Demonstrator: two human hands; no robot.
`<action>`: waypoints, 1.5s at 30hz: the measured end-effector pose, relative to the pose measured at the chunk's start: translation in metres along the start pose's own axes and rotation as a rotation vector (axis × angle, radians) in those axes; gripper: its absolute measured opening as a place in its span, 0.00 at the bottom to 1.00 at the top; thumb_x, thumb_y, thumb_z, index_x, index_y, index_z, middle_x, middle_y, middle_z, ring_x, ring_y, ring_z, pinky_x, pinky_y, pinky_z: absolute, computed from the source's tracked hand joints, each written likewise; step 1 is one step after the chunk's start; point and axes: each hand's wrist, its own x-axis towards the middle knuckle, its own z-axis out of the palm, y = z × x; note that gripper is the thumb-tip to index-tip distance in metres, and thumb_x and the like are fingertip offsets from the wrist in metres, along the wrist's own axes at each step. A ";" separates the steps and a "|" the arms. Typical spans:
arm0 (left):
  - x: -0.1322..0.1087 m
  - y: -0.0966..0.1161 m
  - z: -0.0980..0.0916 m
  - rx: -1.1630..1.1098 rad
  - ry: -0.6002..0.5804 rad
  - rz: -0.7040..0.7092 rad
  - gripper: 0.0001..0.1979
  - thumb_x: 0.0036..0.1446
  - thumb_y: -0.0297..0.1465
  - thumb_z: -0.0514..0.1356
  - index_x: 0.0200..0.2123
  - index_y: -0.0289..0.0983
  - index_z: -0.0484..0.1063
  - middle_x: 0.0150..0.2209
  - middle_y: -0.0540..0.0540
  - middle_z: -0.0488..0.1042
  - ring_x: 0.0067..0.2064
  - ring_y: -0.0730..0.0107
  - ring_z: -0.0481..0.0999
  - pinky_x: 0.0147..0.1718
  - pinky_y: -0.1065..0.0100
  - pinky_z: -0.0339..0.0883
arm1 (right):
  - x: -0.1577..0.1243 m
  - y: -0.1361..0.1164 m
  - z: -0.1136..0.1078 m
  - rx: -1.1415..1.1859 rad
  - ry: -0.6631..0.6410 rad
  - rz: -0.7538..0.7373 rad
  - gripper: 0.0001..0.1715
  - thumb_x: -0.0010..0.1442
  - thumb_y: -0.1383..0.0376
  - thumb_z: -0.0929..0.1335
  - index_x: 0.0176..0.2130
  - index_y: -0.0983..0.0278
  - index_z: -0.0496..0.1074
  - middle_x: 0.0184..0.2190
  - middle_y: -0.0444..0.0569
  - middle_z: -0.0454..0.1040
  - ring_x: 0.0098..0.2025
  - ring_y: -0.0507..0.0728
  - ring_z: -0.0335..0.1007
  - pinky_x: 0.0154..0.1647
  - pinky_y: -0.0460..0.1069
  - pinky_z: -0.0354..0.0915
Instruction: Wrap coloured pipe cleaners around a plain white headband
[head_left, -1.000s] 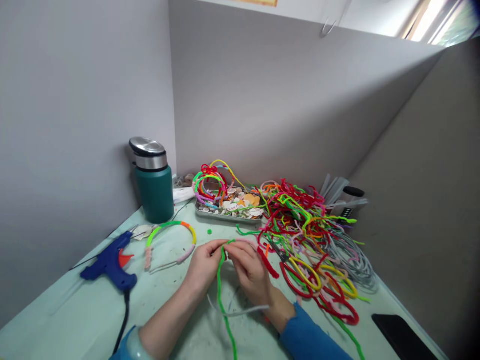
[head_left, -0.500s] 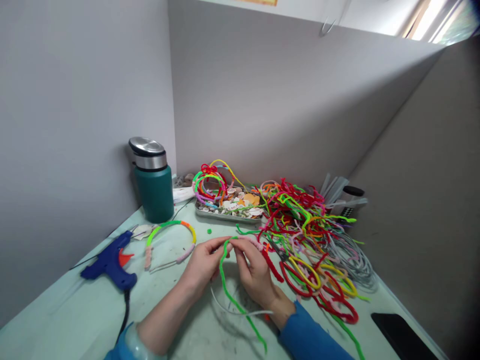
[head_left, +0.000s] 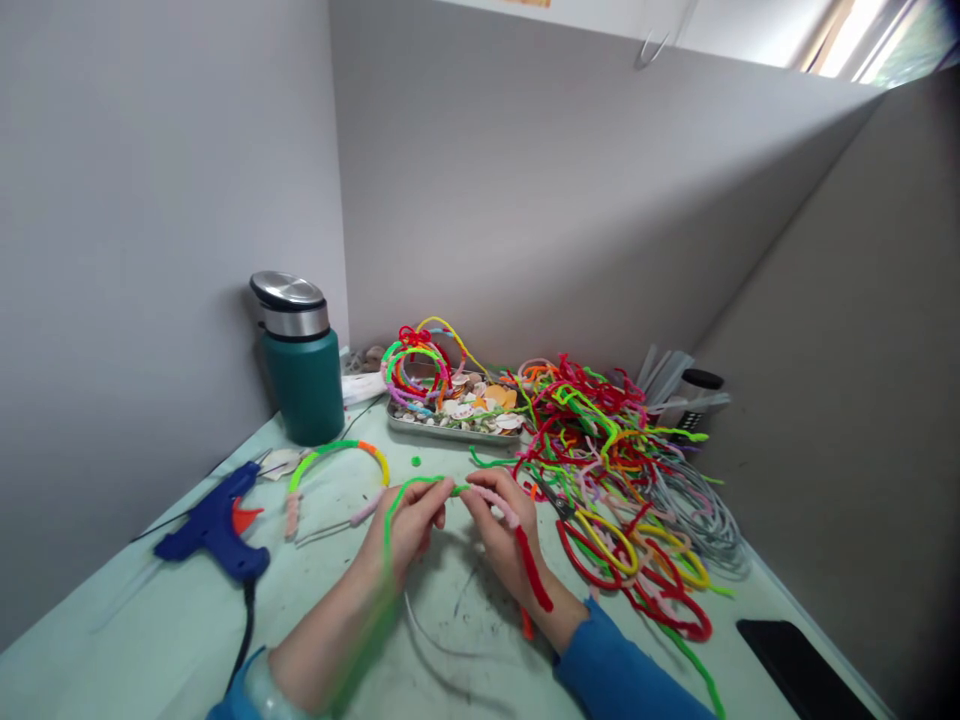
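Observation:
My left hand (head_left: 409, 525) pinches a green pipe cleaner (head_left: 388, 530) between thumb and fingertips; its long tail hangs over the back of the hand and blurs near the forearm. Fingers of my right hand (head_left: 504, 530) are closed on a wire wrapped in pink and red pipe cleaner (head_left: 532, 568), where the green joins the pink section. Below the hands, the bare grey wire (head_left: 435, 648) curves over the table, smeared by motion. An orange tip (head_left: 527, 624) shows beneath my right wrist. Left of my hands lies a curved band (head_left: 324, 450) wrapped in several colours, its wire end bare.
A blue glue gun (head_left: 214, 530) and a green bottle (head_left: 304, 390) are at left. Behind my hands stands a metal tray (head_left: 450, 434) of shells and wrapped rings. Tangled pipe cleaners (head_left: 585, 420), scissors (head_left: 555, 497), coiled wire (head_left: 709, 520) and a black phone (head_left: 810, 665) are at right.
The green tail has swung from between my hands to the left, over my left hand. The pink and red wrapped part now shows in front of my right hand.

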 end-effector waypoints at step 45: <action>-0.003 0.000 -0.003 0.513 0.078 0.695 0.10 0.54 0.28 0.57 0.37 0.41 0.77 0.34 0.45 0.75 0.36 0.65 0.73 0.35 0.69 0.64 | 0.005 -0.008 -0.006 0.106 0.023 0.146 0.10 0.58 0.64 0.65 0.26 0.64 0.70 0.22 0.43 0.66 0.26 0.52 0.63 0.27 0.46 0.60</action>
